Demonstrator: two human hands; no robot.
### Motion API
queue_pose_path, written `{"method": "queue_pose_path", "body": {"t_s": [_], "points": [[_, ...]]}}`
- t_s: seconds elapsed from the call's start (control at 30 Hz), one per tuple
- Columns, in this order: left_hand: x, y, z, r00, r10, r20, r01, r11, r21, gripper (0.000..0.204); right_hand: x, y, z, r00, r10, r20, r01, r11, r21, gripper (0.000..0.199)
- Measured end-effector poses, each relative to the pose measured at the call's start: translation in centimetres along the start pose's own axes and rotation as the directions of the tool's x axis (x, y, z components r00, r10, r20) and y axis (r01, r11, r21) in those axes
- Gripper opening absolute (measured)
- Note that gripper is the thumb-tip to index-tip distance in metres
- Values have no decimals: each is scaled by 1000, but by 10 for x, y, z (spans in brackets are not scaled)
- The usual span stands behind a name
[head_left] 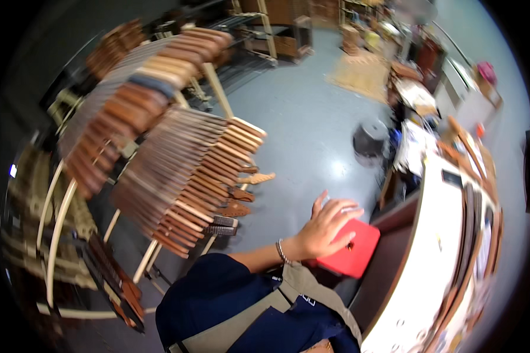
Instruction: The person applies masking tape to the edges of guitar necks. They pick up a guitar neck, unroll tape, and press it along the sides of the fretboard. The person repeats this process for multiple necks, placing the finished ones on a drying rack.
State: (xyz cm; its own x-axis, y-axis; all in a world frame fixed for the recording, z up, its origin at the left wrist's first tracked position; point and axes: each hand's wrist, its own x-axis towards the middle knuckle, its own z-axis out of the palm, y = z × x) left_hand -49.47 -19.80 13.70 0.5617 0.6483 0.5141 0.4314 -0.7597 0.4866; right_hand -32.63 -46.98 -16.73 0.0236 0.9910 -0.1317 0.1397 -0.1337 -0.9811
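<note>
My left hand [330,228], with a beaded bracelet at the wrist, reaches across to the right from a navy sleeve. Its fingers are spread and nothing shows in them. Beneath it is a red square-topped thing [359,250], like a stool seat, with a small dark spot near its middle. The hand overlaps its left edge; whether they touch I cannot tell. No right hand can be made out. To the left, rows of wooden guitar necks [200,182] lie side by side on a rack, their ends toward me; motion blurs them.
A white-topped bench [415,259] with long wooden pieces [465,235] along it stands close on my right. A dark grey bin [371,140] sits on the floor ahead. Farther back are a tan mat [360,75] and shelving [271,35]. Pale rack legs [62,229] curve at the left.
</note>
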Motion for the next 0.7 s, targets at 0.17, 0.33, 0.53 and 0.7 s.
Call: {"method": "queue_pose_path", "body": {"t_s": [0.17,0.33,0.53,0.7], "points": [[48,-26,51,967,157,203,-164,986,21,45,-64,27,46,720,592,-362,-622,782,43,62],[70,-36,94,940,151,306,-150,988,-26,41,-74,-18,72,531,562,-635,-742,670,-28,52],[25,-54,228,723,188,665,-243,970,-10,40,-55,-61,55,421,376,-825,-547,831,100,31],[-87,-152,270,-13,-337,941,15,941,337,59,-85,-70,44,302,275,-913,-484,869,102,23]]}}
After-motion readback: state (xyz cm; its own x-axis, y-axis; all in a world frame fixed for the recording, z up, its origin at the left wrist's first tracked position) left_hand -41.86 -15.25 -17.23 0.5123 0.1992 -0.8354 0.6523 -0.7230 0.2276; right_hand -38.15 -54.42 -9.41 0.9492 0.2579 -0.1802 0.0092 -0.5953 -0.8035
